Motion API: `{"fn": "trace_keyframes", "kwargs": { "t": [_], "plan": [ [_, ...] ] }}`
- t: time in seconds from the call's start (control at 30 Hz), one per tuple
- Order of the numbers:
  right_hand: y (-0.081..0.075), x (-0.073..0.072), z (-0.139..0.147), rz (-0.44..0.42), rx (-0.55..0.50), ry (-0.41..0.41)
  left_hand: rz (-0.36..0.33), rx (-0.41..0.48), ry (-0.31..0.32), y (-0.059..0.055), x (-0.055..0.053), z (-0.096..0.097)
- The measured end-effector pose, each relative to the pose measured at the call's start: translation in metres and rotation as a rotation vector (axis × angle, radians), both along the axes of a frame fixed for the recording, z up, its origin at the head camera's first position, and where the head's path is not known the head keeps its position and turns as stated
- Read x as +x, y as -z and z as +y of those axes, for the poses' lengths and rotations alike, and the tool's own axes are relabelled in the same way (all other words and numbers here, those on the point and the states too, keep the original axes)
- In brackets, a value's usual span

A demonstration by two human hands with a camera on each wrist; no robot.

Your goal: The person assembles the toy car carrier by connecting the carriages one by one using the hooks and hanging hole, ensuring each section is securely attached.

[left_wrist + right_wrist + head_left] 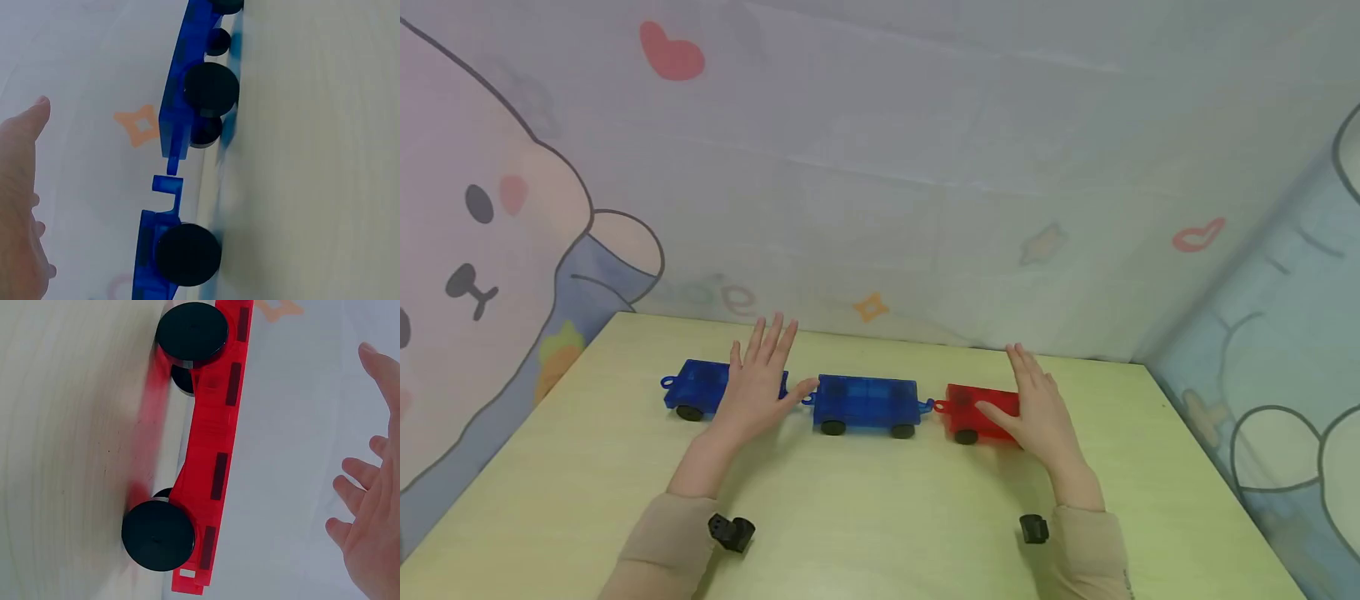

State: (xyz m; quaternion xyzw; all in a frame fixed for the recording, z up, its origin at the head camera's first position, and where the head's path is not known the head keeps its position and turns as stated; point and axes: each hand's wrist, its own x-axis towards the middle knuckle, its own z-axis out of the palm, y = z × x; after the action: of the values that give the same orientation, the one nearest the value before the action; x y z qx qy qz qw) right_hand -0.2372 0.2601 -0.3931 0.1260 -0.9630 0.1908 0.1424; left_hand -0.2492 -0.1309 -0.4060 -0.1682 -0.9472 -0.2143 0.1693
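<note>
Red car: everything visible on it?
The red car has a flat, see-through, plastic-looking body, four black wheels and dark rectangular strips along its side. A loop projects from its left end, a small hook-like piece from the other. It stands upright on the table, right of the middle blue car; its loop lies at that car's hook, linkage unclear. The right hand is apart from it, partly hiding it in the head view.

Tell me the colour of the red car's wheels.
The wheels are black, clearest in the right wrist view.

Head view high, forward-down; both wrist views close, sideways-tilted
</note>
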Motion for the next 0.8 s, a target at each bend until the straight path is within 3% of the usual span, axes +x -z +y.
{"fn": "trace_keyframes", "kwargs": {
  "t": [0.3, 0.57, 0.8],
  "plan": [
    [0.004, -0.003, 0.009, -0.089, -0.096, -0.038, -0.024, 0.045, 0.114, 0.002, -0.005, 0.013],
    [0.008, -0.007, 0.017, -0.227, -0.166, -0.008, -0.125, 0.107, 0.147, -0.007, -0.008, 0.030],
    [0.011, -0.013, 0.018, -0.291, -0.191, -0.024, -0.202, 0.210, 0.165, -0.006, -0.009, 0.048]
  ]
}}
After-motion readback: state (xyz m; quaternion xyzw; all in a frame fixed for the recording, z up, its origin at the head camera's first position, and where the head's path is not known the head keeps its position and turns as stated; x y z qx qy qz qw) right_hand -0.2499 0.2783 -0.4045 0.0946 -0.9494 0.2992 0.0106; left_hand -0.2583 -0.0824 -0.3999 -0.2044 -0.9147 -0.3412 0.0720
